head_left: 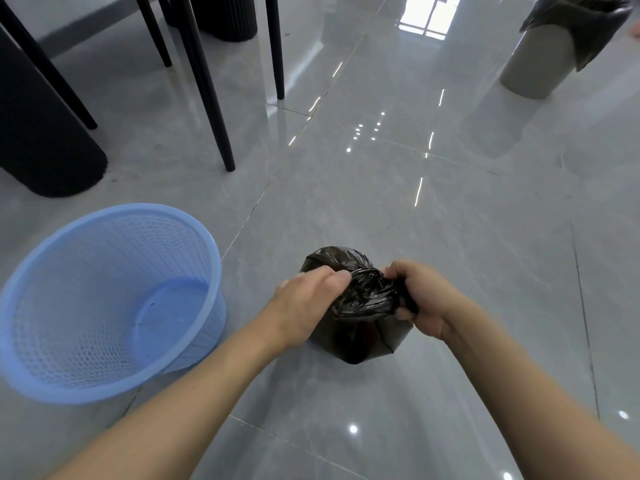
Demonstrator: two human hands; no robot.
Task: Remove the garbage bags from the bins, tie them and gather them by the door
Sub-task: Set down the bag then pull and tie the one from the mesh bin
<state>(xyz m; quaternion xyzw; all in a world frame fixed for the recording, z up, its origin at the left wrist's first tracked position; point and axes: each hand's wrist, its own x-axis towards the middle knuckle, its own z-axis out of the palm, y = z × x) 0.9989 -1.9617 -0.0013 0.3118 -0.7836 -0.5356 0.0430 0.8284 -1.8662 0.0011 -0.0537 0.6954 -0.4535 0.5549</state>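
Glossy grey floor (450, 237), blue basket (45, 341) emptied lower left, both left hand (304, 306) and right hand (422, 299) clenched on black bag (360, 337) at centre, knotting it, while lined bin (540, 57) upper right waits.

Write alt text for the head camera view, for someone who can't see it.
Two bare hands, left hand and right hand, grip the gathered neck of a small black garbage bag resting on a glossy grey tiled floor. An unlined blue mesh bin stands to the left; a beige bin with a black liner stands far right.
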